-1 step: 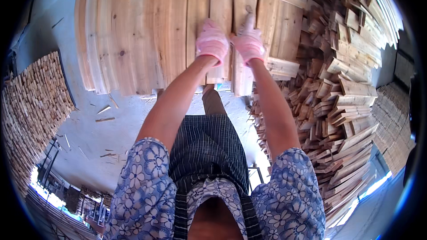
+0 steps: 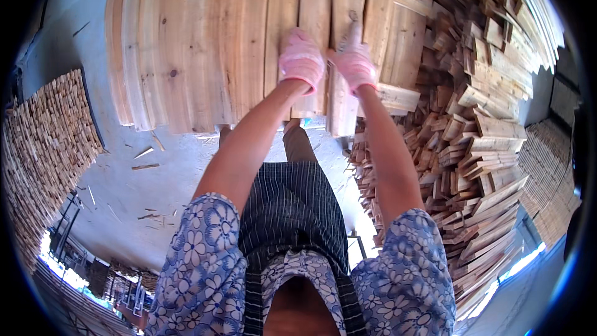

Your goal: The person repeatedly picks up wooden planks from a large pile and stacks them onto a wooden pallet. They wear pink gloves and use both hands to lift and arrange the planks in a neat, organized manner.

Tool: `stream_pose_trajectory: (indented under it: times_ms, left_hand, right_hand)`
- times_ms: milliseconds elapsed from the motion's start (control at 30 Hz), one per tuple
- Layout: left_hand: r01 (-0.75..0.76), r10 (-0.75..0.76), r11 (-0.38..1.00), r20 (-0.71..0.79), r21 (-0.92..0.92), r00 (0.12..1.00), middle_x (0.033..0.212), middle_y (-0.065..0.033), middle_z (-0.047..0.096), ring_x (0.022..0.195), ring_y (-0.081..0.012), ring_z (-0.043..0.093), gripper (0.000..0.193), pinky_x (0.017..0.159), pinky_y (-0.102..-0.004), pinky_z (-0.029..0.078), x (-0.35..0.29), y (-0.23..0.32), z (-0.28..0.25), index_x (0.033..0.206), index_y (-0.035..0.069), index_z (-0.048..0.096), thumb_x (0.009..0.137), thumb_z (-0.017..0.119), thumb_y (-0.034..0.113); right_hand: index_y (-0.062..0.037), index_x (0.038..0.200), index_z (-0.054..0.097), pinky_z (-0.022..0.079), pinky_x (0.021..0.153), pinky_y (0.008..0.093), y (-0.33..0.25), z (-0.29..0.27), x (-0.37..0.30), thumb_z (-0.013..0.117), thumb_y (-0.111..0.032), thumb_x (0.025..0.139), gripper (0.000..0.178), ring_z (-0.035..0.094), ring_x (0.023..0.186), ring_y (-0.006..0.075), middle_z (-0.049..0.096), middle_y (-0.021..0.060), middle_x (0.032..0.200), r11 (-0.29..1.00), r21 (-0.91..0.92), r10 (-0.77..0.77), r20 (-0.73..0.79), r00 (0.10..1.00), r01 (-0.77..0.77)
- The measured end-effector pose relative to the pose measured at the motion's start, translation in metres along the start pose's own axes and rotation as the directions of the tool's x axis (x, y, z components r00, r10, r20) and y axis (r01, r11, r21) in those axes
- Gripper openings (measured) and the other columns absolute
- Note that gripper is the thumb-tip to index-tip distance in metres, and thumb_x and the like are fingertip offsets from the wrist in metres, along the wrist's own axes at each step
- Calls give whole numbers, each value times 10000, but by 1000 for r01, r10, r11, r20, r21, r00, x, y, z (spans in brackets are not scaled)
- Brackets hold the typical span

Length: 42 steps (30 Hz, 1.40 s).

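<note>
My left hand [image 2: 302, 61], in a pink and white glove, rests on a light wooden board [image 2: 315, 0] with its fingers together and pointing away. My right hand [image 2: 356, 65], in the same kind of glove, lies on a neighbouring narrow board [image 2: 341, 107]. Its index finger is stretched toward a dark knot and its thumb is spread to the left. A thin dark gap separates these two boards. Both near ends stick out past my hands. To the left, several more boards [image 2: 193, 50] lie side by side, lengthwise away from me.
On the right rises a large heap of loose wooden pieces [image 2: 485, 155]. Shorter boards [image 2: 401, 50] lie beside my right hand. A tight stack of wood [image 2: 53, 143] stands at the left, with splinters [image 2: 145, 167] scattered on the grey floor [image 2: 112, 196].
Both hands and the boards under them appear slightly farther right, along with a small shift of the whole view. My right index finger still points along the board.
</note>
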<state>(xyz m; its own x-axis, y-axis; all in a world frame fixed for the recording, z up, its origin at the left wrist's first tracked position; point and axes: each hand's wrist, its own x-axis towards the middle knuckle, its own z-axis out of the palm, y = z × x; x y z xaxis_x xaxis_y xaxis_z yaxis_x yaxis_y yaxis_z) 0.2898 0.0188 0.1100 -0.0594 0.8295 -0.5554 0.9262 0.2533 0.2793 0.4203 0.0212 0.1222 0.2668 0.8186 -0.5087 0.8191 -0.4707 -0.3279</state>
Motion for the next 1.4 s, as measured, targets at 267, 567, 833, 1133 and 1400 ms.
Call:
stream_pose_trajectory:
  times_ms: [267, 567, 833, 1133, 1400]
  left_hand:
    - [-257, 257, 964, 16, 68, 966, 1258, -197, 638, 1081, -403, 672, 553, 904, -496, 557, -14, -20, -32, 1438, 235, 520, 922, 692, 338]
    - [-180, 98, 936, 269, 303, 958, 1330, -237, 588, 1254, -360, 598, 695, 1017, -448, 522, 61, -116, -125, 1322, -8, 575, 896, 706, 525]
    - [-226, 42, 874, 398, 430, 916, 1427, -294, 509, 1279, -436, 591, 1063, 1055, -470, 513, 72, -88, -128, 1432, -58, 479, 763, 776, 712]
    - [-438, 368, 786, 239, 436, 898, 1276, -221, 630, 1168, -376, 628, 797, 965, -468, 524, 56, -57, -129, 1291, 24, 611, 836, 704, 671]
    - [-703, 693, 467, 272, 537, 668, 1693, -30, 311, 1568, -299, 240, 749, 1246, -556, 137, 47, -48, -38, 1595, 256, 385, 967, 504, 645]
  right_hand:
    - [-150, 1663, 37, 415, 1139, 420, 44, 20, 32, 842, -338, 765, 1220, 502, 1395, 398, 441, 321, 1524, 891, 429, 107, 120, 987, -148]
    - [-193, 1622, 7, 507, 1022, 541, 6, -15, -5, 816, -421, 783, 1188, 604, 1214, 483, 463, 335, 1386, 960, -154, 237, 10, 971, -233]
    - [-126, 1575, 32, 530, 969, 577, -43, 16, -15, 795, -336, 801, 1107, 610, 1166, 480, 503, 305, 1309, 946, -39, 314, -128, 941, -321]
    - [-143, 1607, -16, 512, 1046, 517, -5, 6, 5, 839, -397, 759, 1231, 572, 1269, 443, 485, 260, 1372, 949, 32, 313, 59, 948, -315]
    - [-140, 1623, -62, 518, 1001, 524, 25, 19, -4, 820, -390, 773, 1251, 610, 1180, 461, 486, 299, 1354, 969, 111, 231, -76, 970, -222]
